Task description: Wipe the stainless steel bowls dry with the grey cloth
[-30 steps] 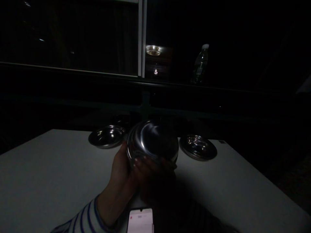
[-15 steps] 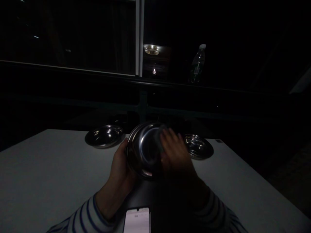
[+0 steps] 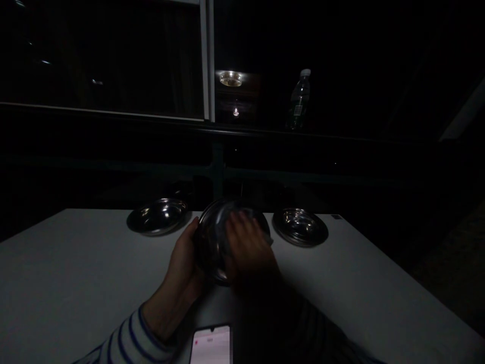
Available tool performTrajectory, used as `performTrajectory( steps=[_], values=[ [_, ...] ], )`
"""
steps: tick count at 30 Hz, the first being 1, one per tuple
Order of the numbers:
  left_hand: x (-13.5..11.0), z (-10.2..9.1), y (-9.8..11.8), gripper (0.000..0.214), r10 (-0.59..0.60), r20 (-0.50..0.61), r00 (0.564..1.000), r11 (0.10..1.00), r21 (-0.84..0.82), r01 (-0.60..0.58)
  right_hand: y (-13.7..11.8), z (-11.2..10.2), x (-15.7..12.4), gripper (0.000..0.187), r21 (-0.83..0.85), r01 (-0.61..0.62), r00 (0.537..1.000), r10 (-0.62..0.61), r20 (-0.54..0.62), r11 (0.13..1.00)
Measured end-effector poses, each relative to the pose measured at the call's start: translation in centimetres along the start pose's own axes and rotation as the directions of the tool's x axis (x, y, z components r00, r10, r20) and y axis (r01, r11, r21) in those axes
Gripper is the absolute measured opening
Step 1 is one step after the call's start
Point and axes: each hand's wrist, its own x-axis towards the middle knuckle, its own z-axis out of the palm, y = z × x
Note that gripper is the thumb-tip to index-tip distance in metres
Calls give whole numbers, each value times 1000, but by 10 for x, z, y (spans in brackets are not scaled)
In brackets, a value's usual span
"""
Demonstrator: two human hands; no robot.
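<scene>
The scene is very dark. My left hand (image 3: 184, 263) grips the left rim of a shiny steel bowl (image 3: 212, 237) and holds it tilted above the white table (image 3: 76, 273). My right hand (image 3: 248, 247) lies inside the bowl, fingers bent over something pale that shows at their tips; I cannot make out what it is. Both sleeves are striped.
A second steel bowl (image 3: 157, 216) sits at the table's far edge on the left and a third steel bowl (image 3: 300, 226) on the right. A lit phone (image 3: 210, 346) lies near me. A water bottle (image 3: 299, 101) stands on the dark ledge behind.
The bowl was turned from underside-up to facing me. My right hand came from beneath it into the bowl and slid left across the inside. The view shifted slightly.
</scene>
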Motion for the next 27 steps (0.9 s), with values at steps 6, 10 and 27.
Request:
performTrajectory(
  steps=[6, 10, 27],
  values=[
    [2, 0, 16, 28, 73, -32, 997, 997, -16, -74, 0, -1, -1, 43, -6, 186, 982, -186, 15, 983],
    [5, -1, 14, 25, 44, -12, 999, 998, 42, -44, 34, -14, 7, 48, -50, -67, 996, 69, 52, 996],
    [4, -3, 8, 19, -46, 36, 998, 983, 177, 39, 28, -16, 9, 48, -19, -110, 993, 110, 43, 994]
  ],
)
